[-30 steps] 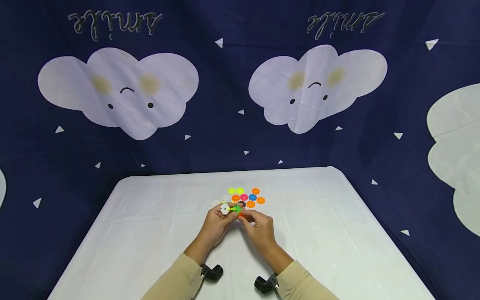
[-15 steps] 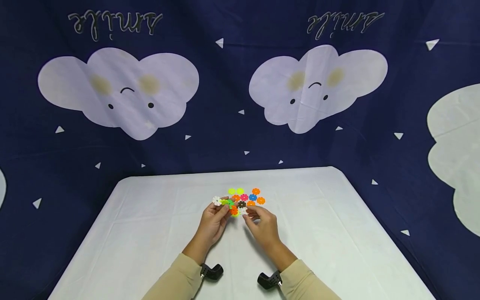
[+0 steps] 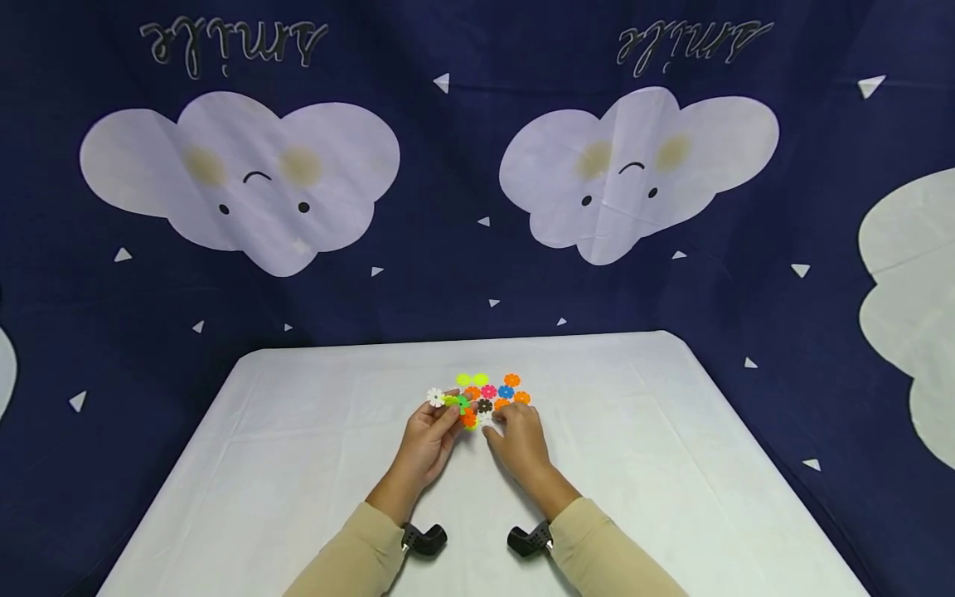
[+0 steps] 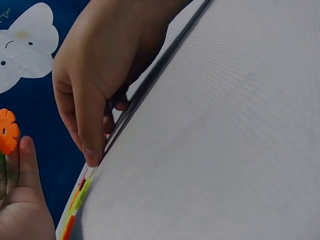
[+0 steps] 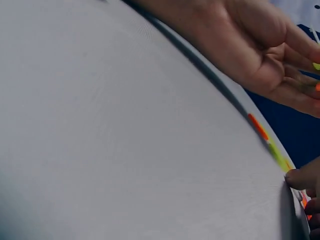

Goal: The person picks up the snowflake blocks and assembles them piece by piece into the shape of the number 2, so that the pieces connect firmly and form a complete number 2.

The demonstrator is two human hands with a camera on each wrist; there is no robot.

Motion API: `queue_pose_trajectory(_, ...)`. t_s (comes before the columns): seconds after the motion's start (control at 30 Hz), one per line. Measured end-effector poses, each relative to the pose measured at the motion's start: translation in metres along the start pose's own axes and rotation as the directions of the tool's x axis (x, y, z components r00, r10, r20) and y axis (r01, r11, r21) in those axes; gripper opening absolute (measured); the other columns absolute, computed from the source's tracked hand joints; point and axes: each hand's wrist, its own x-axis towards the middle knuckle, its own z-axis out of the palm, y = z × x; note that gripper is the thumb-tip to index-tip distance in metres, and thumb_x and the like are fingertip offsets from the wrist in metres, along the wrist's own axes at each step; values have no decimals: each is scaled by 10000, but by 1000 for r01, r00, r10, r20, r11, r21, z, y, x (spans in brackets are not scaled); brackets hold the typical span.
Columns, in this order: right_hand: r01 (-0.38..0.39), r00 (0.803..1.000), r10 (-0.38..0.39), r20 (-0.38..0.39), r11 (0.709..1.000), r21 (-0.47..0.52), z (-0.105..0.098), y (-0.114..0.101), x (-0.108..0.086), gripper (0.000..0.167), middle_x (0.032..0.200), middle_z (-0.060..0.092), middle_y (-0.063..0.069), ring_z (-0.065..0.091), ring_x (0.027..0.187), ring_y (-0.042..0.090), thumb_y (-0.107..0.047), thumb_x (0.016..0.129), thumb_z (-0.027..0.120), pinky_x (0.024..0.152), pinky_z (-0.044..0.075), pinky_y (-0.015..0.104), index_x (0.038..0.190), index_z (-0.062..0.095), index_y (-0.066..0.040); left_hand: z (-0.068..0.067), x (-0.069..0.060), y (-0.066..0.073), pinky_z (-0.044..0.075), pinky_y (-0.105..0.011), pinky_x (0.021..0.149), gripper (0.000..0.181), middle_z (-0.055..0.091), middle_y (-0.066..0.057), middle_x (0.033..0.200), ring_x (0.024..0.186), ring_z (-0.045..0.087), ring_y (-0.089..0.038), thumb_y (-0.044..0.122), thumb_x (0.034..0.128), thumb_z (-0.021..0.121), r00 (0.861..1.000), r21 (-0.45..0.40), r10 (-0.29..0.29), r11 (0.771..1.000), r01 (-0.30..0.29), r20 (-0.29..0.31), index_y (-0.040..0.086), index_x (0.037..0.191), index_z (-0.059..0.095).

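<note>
My left hand point(image 3: 424, 438) pinches a joined string of flower-shaped plastic discs above the table. It includes a white disc point(image 3: 435, 398), a green disc point(image 3: 462, 405) with yellow-green beside it, and an orange disc point(image 4: 7, 131), seen at the fingertips in the left wrist view. My right hand point(image 3: 520, 435) is down at the table, fingers bent, its tips at a loose white disc point(image 3: 487, 419). Whether they grip that disc is too small to tell. In the left wrist view, a fingertip of this hand meets a white edge at table level.
More loose discs lie on the white table point(image 3: 298, 464) just beyond the hands: a black disc point(image 3: 484, 405), a pink disc point(image 3: 488, 391), a blue disc point(image 3: 506, 391), several orange ones and yellow-green ones. A dark blue cloth point(image 3: 440, 290) hangs behind the table.
One second ago both hands met at the string, with an orange-red disc between them. The right hand has since parted and come down by the loose white disc, while the left shifted slightly away.
</note>
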Motion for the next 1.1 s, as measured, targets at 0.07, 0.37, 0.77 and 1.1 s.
queue_pose_trajectory(0.07, 26, 1000, -26, -12, 1000, -7, 2, 0, 2, 218, 931, 739, 95, 666, 906, 308, -91, 802, 926, 851, 546, 447, 939, 783, 0, 1, 0, 0, 525, -396, 1064, 307, 470, -407, 1454, 1152, 699, -307, -62, 1064, 561, 1000, 1, 2, 1000, -2, 3, -85, 1369, 528)
queue_pose_trajectory(0.37, 99, 995, -98, -22, 994, 49, 1, 2, 2, 203, 919, 706, 55, 669, 851, 232, -12, 802, 913, 774, 588, 393, 950, 775, -27, 2, 0, 1, 549, -375, 1032, 251, 551, -359, 1399, 1135, 708, -297, -63, 1055, 581, 999, 6, -16, 1000, 16, -42, -18, 1300, 609)
queue_pose_trajectory(0.77, 72, 995, -91, 46, 945, 318, -11, 9, -1, 191, 1054, 722, 138, 724, 818, 206, 108, 772, 893, 734, 627, 244, 926, 792, 60, 1, 1, 2, 565, -349, 1008, 254, 520, -351, 1451, 1257, 618, -423, -44, 1057, 590, 998, 20, -21, 1000, 23, -57, -2, 1304, 632)
queue_pose_trajectory(1.1, -64, 998, 41, 54, 847, 528, -15, 11, -5, 199, 1084, 764, 131, 741, 988, 299, 76, 794, 892, 818, 621, 246, 974, 814, 44, 1, -1, 1, 549, -356, 1031, 257, 472, -377, 1480, 1185, 677, -263, -62, 1055, 584, 999, 25, -4, 1000, 6, -52, -20, 1307, 610)
